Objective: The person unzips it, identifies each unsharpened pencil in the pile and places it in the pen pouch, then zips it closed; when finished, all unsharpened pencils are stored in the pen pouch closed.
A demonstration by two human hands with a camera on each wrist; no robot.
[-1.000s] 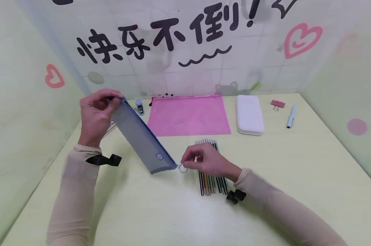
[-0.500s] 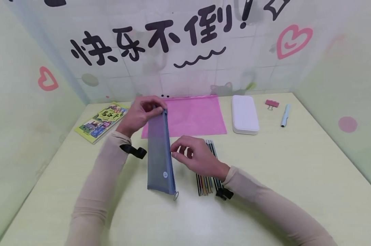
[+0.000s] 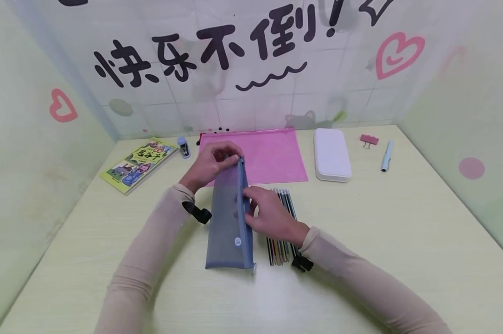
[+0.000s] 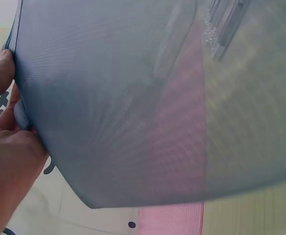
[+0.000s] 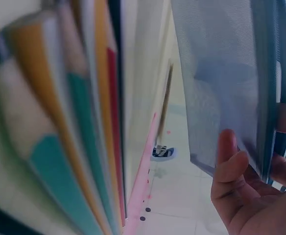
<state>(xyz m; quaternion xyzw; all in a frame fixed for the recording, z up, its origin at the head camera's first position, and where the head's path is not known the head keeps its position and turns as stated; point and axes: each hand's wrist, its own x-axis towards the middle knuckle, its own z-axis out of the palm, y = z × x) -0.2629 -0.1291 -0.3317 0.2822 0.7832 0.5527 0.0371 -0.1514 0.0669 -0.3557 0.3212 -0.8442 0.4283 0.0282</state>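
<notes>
A blue-grey mesh pencil case [image 3: 226, 222] hangs lengthwise away from me, its zipped edge turned to the right and parted. My left hand [image 3: 211, 162] pinches its far top corner; in the left wrist view the see-through mesh [image 4: 108, 98] fills most of the picture. My right hand [image 3: 272, 215] has curled fingers at the parted edge, and dark fingertip shapes show through the mesh. How far they reach inside is hard to tell. Beside and partly under this hand lies a row of pencils [image 3: 278, 255], whose sharpened tips [image 5: 33, 127] loom close in the right wrist view.
Behind the pencil case lies a pink zip pouch [image 3: 272, 160]. A white case [image 3: 332, 155], a red binder clip [image 3: 369, 139] and a light blue pen [image 3: 386, 156] are at the back right. A booklet [image 3: 138, 164] and a small blue-capped bottle [image 3: 183, 147] sit at the back left.
The right hand has left the ring at the case's near end and moved to the zipped edge. The left hand has swung the case rightward, so it now points toward me.
</notes>
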